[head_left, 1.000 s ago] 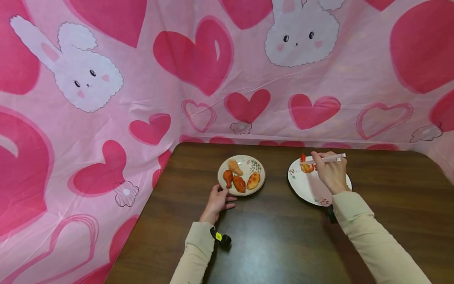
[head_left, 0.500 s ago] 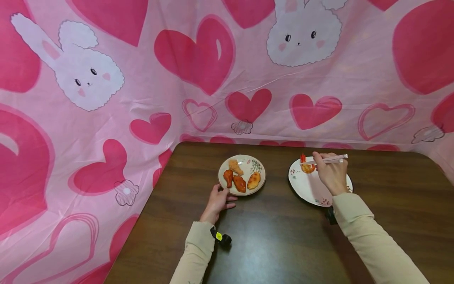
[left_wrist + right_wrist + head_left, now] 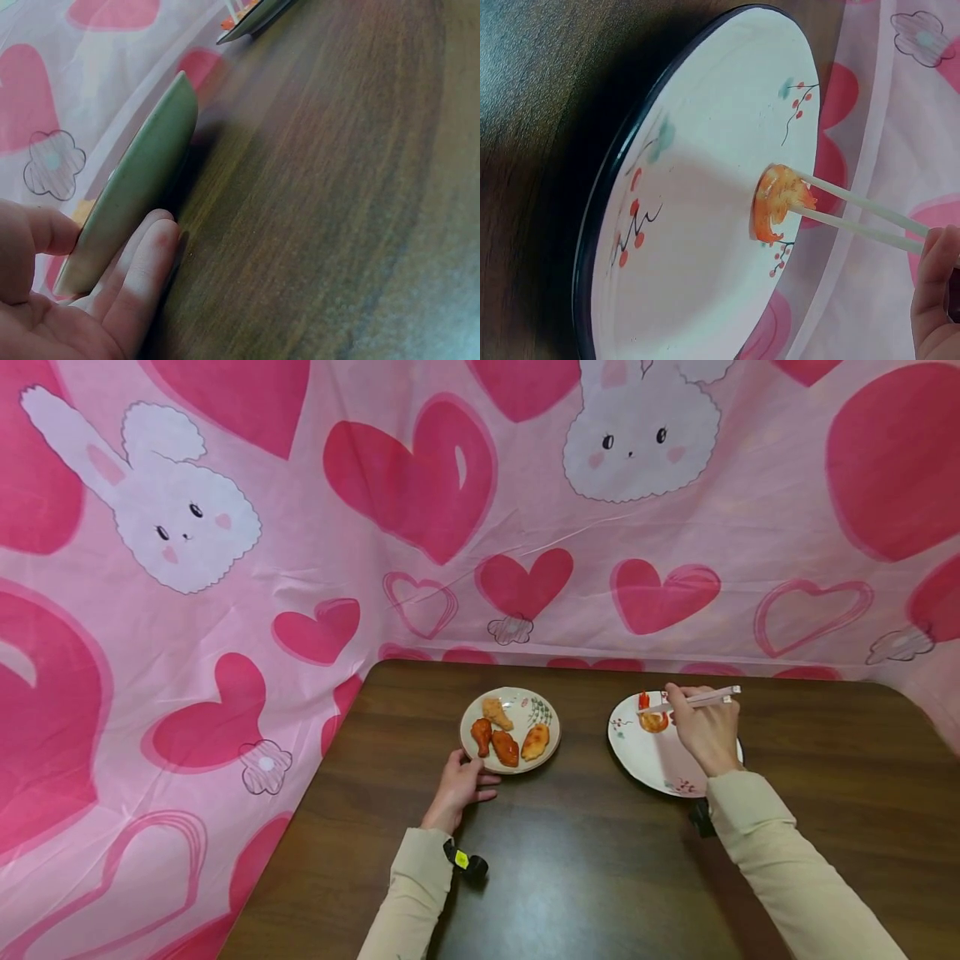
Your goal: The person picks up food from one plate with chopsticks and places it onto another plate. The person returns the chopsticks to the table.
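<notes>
My left hand grips the near-left rim of a small round plate, thumb at the rim and fingers under its side; the left wrist view shows the small plate from its green outer side. On it lie a pale fried drumstick, a glazed drumstick, a glazed brown wing piece and a golden piece. My right hand holds pale chopsticks. Their tips are at an orange shrimp on a larger white plate, one tip on each side of it.
Both plates stand on a dark brown wooden table, a hand's breadth or so apart. A pink cloth with hearts and rabbits hangs behind the table and along its left side. A black wrist camera sits by the left cuff.
The right hand and chopsticks have shifted slightly right. The shrimp sits a little lower and further right, its tail no longer above the plate's far rim. The left hand and small plate stay put.
</notes>
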Motion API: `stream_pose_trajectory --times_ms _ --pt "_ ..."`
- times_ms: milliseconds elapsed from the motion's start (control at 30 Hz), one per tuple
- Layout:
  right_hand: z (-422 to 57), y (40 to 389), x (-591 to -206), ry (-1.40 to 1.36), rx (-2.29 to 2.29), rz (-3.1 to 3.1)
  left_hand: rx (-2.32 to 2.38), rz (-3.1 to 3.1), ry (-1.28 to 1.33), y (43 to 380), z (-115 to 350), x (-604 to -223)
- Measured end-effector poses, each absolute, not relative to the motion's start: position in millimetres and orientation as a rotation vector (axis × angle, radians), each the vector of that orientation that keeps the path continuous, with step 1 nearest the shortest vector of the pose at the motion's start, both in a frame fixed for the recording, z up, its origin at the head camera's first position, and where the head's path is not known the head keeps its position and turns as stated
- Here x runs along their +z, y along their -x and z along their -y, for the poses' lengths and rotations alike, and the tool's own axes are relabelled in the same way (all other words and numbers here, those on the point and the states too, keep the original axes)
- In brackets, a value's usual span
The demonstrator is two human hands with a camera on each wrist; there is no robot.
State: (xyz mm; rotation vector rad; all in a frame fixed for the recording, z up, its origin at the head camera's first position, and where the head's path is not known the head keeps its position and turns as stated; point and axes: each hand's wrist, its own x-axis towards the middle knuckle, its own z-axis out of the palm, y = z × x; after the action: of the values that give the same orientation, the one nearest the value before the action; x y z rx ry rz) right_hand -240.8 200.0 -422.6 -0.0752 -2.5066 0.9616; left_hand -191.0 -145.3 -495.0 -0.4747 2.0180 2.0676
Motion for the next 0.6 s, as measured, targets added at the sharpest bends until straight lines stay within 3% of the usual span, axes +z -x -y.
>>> stream_pose_trajectory --times_ms 600 --pt "-199.6 239.8 -415.4 0.122 1.018 2.464 2.070 -2.014 0.467 188.6 144.7 -491.3"
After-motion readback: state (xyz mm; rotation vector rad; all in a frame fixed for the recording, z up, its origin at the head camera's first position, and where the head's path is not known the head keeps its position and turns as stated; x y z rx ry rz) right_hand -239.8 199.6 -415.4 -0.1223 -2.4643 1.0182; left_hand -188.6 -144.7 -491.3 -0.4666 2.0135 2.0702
